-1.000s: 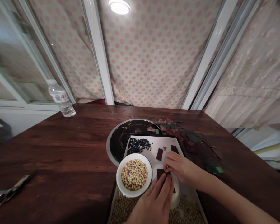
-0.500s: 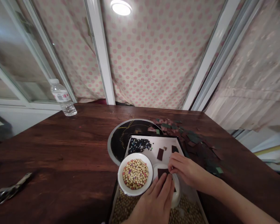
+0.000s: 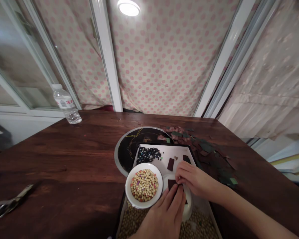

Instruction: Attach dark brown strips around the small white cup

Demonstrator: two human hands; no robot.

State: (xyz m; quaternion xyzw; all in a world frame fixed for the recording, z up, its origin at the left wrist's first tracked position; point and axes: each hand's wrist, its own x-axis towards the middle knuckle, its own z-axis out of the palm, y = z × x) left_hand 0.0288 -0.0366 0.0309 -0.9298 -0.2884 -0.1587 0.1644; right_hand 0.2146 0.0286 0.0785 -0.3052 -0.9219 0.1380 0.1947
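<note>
Head view: dark piece [image 3: 172,183] under left hand [image 3: 164,214], fingers extended; right hand [image 3: 192,179] curled beside, hold unclear.

The room was dim. High beyond the left hand [image 3: 161,212] and right hand [image 3: 189,177], a round white light [image 3: 129,7] glared, its middle burnt out; lamp or reflection, it was hard to tell. Shadow darkened the tabletop [image 3: 94,209] left of the left hand. Far right of the right hand, the pale curtain [image 3: 271,79] looked soft and stretched. Tan beads [image 3: 201,227] beside the left hand were murky.
</note>
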